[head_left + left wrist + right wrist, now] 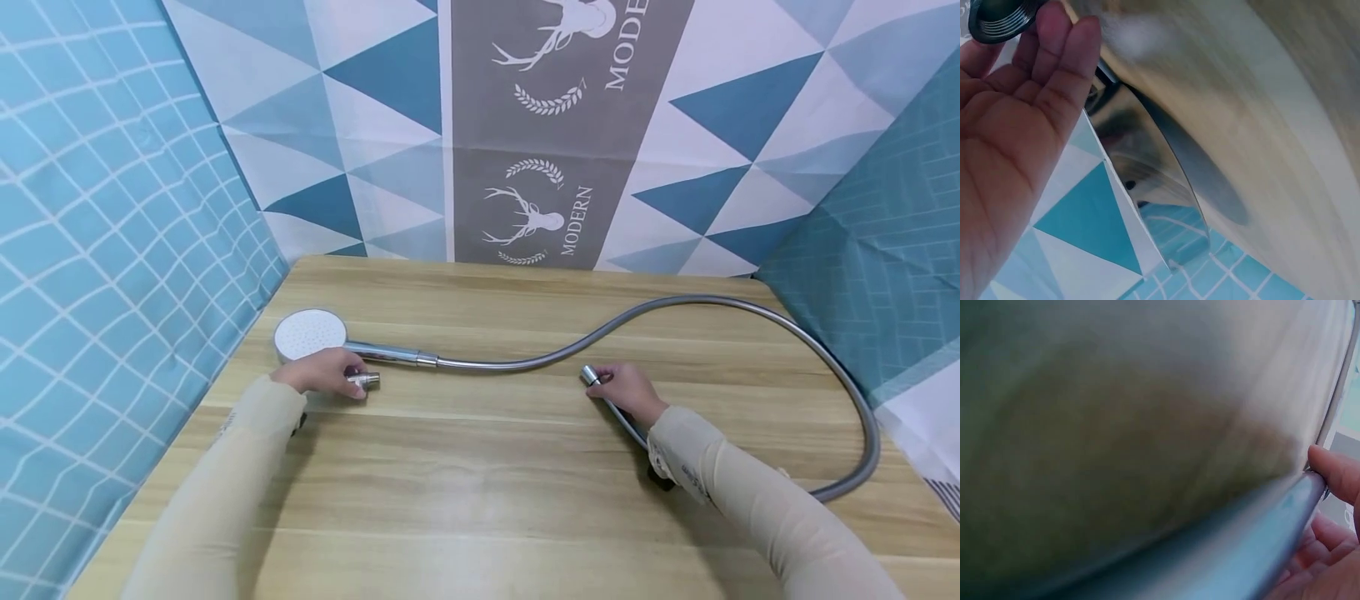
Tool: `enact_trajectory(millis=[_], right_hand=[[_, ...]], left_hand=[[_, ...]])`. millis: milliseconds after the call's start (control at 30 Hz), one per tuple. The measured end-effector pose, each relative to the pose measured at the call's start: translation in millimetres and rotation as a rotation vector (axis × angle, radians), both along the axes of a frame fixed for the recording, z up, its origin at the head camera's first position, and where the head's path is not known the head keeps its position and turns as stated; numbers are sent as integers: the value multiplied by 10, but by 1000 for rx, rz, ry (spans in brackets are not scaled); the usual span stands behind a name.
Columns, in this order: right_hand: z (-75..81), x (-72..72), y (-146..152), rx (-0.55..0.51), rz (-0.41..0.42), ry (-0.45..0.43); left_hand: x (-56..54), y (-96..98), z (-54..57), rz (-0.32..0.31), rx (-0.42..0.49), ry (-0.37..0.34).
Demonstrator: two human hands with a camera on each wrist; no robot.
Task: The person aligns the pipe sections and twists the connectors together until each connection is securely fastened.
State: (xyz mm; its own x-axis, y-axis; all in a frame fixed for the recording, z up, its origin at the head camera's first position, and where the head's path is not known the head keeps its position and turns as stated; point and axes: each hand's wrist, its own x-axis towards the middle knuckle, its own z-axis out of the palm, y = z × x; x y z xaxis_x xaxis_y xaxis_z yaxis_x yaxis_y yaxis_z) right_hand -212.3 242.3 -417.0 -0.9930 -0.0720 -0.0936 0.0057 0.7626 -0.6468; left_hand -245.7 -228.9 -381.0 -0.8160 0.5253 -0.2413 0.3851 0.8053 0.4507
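Note:
My left hand [327, 372] pinches a small chrome threaded fitting [365, 380] just in front of the shower head. In the left wrist view the ridged thread of this fitting [1002, 25] shows at the fingertips. The round shower head [310, 333], white-faced with a chrome handle [382, 353], lies on the table behind that hand. A grey shower hose [652, 309] runs from the handle in a wide loop to the right. Its free end, a chrome hose nut [590, 375], is gripped between the thumb and fingers of my right hand [627, 392].
The wood-grain table [450, 492] spreads under everything. A blue tiled-pattern cloth [112, 208] borders it on the left, a patterned backdrop [390, 125] at the back, and a teal cloth [885, 275] on the right. The hose loop reaches near the right edge.

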Motion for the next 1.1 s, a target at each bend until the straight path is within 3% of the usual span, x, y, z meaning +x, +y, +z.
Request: enact_trajectory(millis=[100, 233, 433, 600, 733, 933, 1100], right_hand=[[3, 4, 10, -23, 21, 29], [18, 25, 5, -145, 35, 22], [51, 32, 13, -401, -45, -165], [159, 46, 3, -322, -28, -324], [205, 80, -49, -271, -3, -363], [219, 123, -65, -344, -15, -352], [264, 164, -92, -442, 34, -389]], left_hand=[[-11, -27, 12, -12, 9, -6], [-25, -54, 12, -14, 33, -30], [-6, -64, 39, -50, 24, -51], [-29, -77, 29, -81, 16, -35], [-19, -64, 52, -85, 43, -7], [20, 25, 100, -116, 161, 57], [29, 117, 187, -121, 219, 129]])
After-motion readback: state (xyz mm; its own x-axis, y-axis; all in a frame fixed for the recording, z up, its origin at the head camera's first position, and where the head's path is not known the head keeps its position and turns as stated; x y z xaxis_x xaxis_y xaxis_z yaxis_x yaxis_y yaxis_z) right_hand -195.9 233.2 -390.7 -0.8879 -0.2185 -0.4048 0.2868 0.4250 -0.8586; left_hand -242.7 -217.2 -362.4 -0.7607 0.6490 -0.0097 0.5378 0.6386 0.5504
